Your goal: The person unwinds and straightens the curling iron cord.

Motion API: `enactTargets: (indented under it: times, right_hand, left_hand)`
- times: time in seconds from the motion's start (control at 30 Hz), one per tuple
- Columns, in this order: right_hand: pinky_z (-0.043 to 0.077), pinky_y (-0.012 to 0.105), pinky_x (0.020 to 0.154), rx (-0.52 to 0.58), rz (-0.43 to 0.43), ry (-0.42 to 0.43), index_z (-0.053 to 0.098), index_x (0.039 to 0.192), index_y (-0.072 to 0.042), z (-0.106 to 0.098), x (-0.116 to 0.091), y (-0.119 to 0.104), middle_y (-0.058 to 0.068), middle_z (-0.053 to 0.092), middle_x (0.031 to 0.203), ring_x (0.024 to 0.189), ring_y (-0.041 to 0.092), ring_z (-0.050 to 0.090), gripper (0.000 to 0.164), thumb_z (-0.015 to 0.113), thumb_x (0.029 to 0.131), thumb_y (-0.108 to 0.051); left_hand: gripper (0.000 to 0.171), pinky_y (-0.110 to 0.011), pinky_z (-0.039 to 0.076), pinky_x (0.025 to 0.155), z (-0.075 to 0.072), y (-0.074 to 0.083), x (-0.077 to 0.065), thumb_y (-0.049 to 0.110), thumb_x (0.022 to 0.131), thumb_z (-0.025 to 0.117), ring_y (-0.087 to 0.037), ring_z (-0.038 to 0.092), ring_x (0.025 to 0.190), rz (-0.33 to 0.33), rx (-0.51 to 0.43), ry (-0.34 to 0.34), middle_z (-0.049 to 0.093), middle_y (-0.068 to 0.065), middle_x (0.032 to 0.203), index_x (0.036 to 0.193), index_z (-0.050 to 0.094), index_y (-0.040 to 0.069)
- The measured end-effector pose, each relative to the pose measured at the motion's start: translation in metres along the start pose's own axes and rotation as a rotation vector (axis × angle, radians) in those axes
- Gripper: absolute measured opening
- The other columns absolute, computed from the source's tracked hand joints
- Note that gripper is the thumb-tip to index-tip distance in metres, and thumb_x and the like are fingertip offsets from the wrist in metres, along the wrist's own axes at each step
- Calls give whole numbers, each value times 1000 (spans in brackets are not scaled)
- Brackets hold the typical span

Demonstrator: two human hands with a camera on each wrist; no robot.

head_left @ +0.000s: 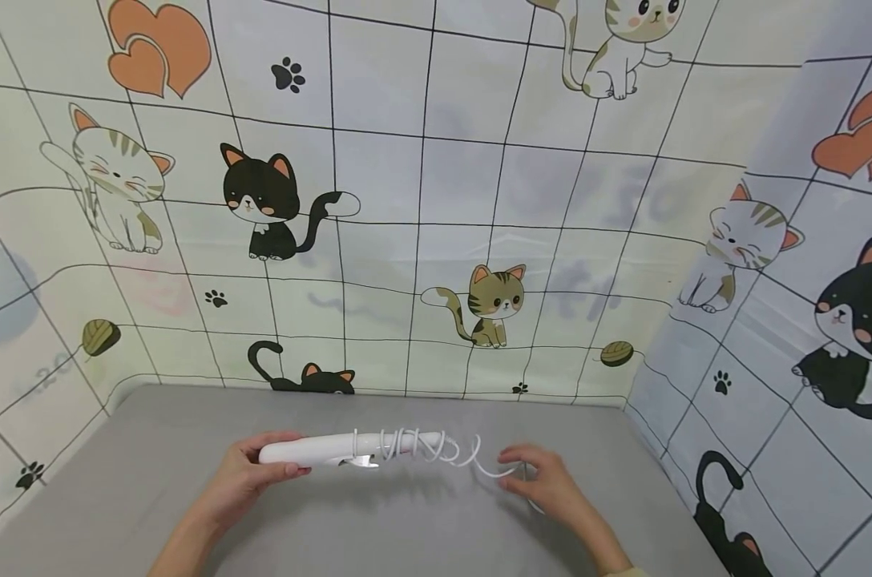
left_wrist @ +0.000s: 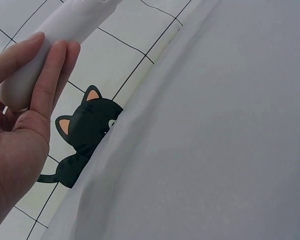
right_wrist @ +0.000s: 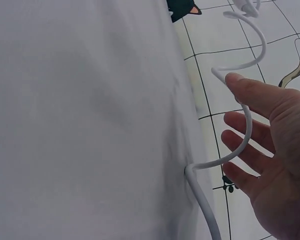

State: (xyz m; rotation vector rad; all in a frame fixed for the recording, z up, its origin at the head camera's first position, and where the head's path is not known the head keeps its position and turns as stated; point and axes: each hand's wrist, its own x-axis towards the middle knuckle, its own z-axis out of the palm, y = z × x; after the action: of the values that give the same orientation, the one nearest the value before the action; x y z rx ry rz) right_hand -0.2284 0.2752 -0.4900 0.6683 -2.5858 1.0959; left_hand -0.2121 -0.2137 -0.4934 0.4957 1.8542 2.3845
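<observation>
My left hand (head_left: 263,469) grips the rounded thick end of a white curling iron (head_left: 328,450), thumb on the near side and fingers behind. The iron is held level above the grey surface, a shiny lever (head_left: 365,461) under its middle. A white cord (head_left: 414,445) winds in loose loops around its right end, then runs off to the right. My right hand (head_left: 544,485) pinches that cord; in the right wrist view the cord (right_wrist: 249,125) passes under the thumb tip and hangs in a bend by the other, loosely curled fingers. The left wrist view shows the curling iron (left_wrist: 27,75) within the fingers.
A grey cloth-covered table (head_left: 378,529) lies beneath both hands. Behind it and at both sides stands a white curtain (head_left: 378,176) with grid lines, printed cats, hearts and paw marks.
</observation>
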Motion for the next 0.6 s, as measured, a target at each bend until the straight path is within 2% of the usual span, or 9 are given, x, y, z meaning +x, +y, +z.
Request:
enactTargets:
  times: [0.27,0.43,0.53,0.6]
  right_hand:
    - [60,38,86,-19,-12,-1,80,93,-11,0,0,5,0,76,93,92,18,70,19,88,76,-8]
    - [59,27,69,85,-26,-58,81,91,-9,-2,-3,11,-5,74,85,79,6,64,11,85,81,-9]
    - [55,22,60,147,-58,-94,81,93,-5,-4,-7,15,-2,73,83,74,3,60,9,83,84,-8]
    - [55,21,59,150,-74,-106,80,93,-4,-6,-9,17,2,74,84,75,3,61,9,82,85,-7]
  left_hand:
    - [44,-46,60,94,-1,-1,0,-19,85,67,-28,70,103,11,8,-1,68,-9,119,128,62,-13]
    - [43,-46,61,93,-4,-3,-1,-20,85,66,-28,71,101,36,-4,-3,70,-7,119,127,64,-11]
    - [42,-46,61,92,-6,-4,-2,-21,85,66,-28,72,100,44,-11,-1,70,-6,119,126,65,-11]
    - [41,-47,61,92,-8,-4,-4,-21,85,66,-28,71,100,43,-16,7,70,-6,119,126,64,-12]
